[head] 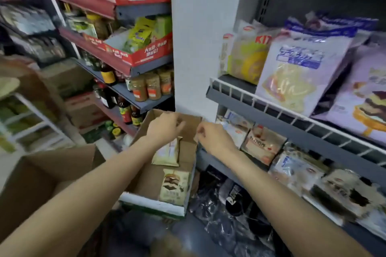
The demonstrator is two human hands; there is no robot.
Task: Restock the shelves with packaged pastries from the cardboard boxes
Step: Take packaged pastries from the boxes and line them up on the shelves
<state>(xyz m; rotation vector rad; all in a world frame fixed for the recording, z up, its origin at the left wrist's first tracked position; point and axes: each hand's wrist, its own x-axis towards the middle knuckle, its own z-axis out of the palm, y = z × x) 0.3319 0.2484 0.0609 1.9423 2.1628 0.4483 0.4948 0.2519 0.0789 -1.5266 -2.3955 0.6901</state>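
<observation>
You had both hands over the box [146, 181], left [165, 128] curled, right [213, 137] pinching its flap (blurry); next, grab a pack [174, 185].

Box [146, 177] sits ahead of you, low — two packets [167, 151] lie in it, one behind the other. Your left hand [165, 127] and right hand [213, 137] hover over its far end. Shelves [292, 131] of pastries to your right; jars [150, 85] on shelves to the left.

Matt cardboard box [150, 175] — glossy plastic packets [174, 185]
</observation>
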